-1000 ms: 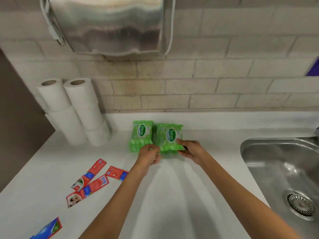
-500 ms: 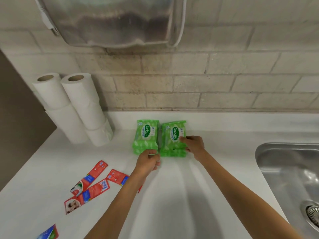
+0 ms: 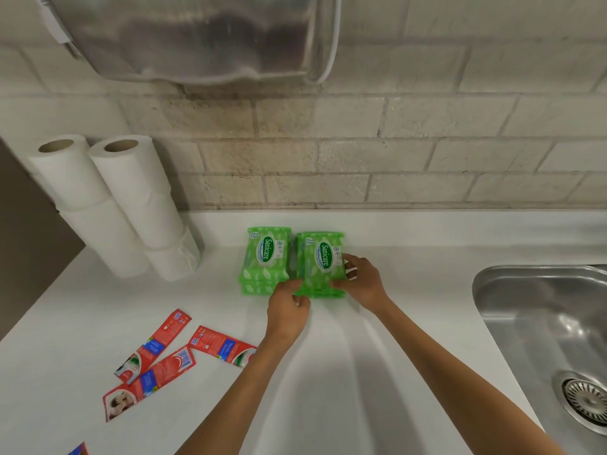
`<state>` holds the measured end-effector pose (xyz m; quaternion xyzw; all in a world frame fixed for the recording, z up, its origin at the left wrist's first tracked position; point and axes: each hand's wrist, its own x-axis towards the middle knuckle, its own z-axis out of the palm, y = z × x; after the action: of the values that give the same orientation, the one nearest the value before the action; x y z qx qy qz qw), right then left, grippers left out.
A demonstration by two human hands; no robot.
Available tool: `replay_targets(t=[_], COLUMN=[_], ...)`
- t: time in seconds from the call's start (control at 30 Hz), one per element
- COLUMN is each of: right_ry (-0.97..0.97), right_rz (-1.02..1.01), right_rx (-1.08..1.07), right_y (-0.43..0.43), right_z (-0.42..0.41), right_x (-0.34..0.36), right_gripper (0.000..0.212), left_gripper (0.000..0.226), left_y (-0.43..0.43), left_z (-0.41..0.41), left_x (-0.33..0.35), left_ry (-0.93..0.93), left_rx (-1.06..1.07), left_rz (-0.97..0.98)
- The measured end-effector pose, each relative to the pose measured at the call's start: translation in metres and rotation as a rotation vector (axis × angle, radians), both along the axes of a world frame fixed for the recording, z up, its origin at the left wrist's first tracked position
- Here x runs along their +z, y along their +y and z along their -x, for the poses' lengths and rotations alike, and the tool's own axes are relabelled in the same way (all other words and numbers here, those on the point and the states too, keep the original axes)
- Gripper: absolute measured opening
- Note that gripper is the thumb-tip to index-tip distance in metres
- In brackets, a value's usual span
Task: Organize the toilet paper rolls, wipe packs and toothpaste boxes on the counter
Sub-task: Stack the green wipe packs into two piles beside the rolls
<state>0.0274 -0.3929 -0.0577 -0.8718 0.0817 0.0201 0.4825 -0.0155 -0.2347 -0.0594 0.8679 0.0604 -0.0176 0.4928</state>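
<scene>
Since a second ago, both hands had shifted onto the right wipe stack [image 3: 320,262] — left hand [image 3: 287,310] seemingly pinching its near corner, right hand [image 3: 363,284] grasping its side.

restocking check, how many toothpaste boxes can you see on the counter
4 toothpaste boxes: three scattered left of the left arm, one cut off at the bottom edge. More may lie out of frame.

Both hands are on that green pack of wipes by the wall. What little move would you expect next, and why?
Probably a small nudge of the right wipe stack leftward and back, flush with the left wipe stack. The right hand and left hand grip its near corners, a gap separates the stacks, and it sits slightly nearer than its neighbour. The toothpaste boxes lie scattered, likely after.
</scene>
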Motion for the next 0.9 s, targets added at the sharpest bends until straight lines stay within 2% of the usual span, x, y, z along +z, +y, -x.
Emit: replay_targets(t=[0.4,0.9], right_ry=[-0.040,-0.012], right_rz=[0.021,0.061], right_rx=[-0.045,-0.055], right_y=[0.015,0.016], right_z=[-0.008,-0.012], right_x=[-0.006,-0.006], right_gripper=[0.061,0.064], left_gripper=[0.043,0.047], left_y=[-0.004,-0.003], left_z=[-0.004,-0.006], left_x=[0.002,0.000], left_ry=[0.005,0.009], left_rx=[-0.041,-0.070], left_rz=[-0.046,-0.045])
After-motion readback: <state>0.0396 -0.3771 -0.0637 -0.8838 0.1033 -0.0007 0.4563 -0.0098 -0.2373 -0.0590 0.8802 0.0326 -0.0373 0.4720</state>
